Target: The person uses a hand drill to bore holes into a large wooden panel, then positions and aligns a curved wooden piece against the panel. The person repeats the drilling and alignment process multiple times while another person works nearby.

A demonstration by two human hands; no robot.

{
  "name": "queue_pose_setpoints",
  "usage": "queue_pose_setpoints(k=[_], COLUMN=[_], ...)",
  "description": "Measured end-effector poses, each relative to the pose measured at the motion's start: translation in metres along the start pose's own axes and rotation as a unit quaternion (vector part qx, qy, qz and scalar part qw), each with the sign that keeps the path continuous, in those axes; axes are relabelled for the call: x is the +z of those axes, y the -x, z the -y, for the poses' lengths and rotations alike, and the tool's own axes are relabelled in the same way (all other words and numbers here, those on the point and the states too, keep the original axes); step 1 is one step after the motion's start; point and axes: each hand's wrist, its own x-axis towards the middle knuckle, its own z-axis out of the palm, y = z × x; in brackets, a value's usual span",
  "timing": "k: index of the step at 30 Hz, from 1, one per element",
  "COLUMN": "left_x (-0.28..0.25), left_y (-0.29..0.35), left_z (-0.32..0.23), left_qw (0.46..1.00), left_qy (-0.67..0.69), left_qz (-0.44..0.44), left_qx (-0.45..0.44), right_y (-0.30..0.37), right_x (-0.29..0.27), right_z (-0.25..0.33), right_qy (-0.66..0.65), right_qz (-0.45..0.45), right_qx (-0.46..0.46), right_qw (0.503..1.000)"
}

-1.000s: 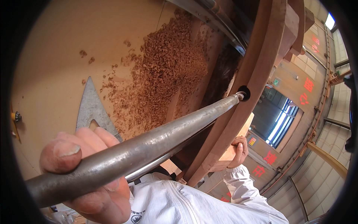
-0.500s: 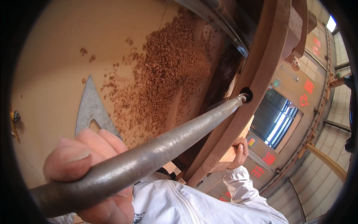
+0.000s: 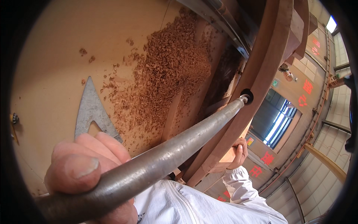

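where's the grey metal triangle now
In the head view, the triangle lies left of centre, just above the left hand and left of the brown wood shavings.

A woodworking workshop, by its heaped shavings (image 3: 175,63), curved wooden beam (image 3: 263,76) and panelled wall (image 3: 324,153).

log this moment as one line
left hand: grips metal rod; rod tip: at hole in curved beam; right hand: on pale wood

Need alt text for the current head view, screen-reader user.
The left hand grips a grey metal rod whose far end meets a dark round hole in a curved wooden beam. The right hand touches a paler wooden block by the beam. Brown shavings and a pointed grey plate lie on a tan surface.
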Motion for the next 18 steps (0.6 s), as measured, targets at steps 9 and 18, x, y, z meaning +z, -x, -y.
queue_pose_setpoints(k=[9, 18], left_x=[0.003, 0.007], left_y=[-0.006, -0.008], left_z=[0.009, 0.005], left_qw=[0.999, 0.998], left_qy=[0.034, 0.008], left_qz=[0.010, 0.016], left_qx=[0.031, 0.054], right_y=[-0.001, -0.002], right_x=[0.003, 0.002], right_z=[-0.003, 0.003], right_qy=[0.004, 0.008], right_qz=[-0.005, -0.001], right_qx=[0.000, -0.002], right_qw=[1.000, 1.000])
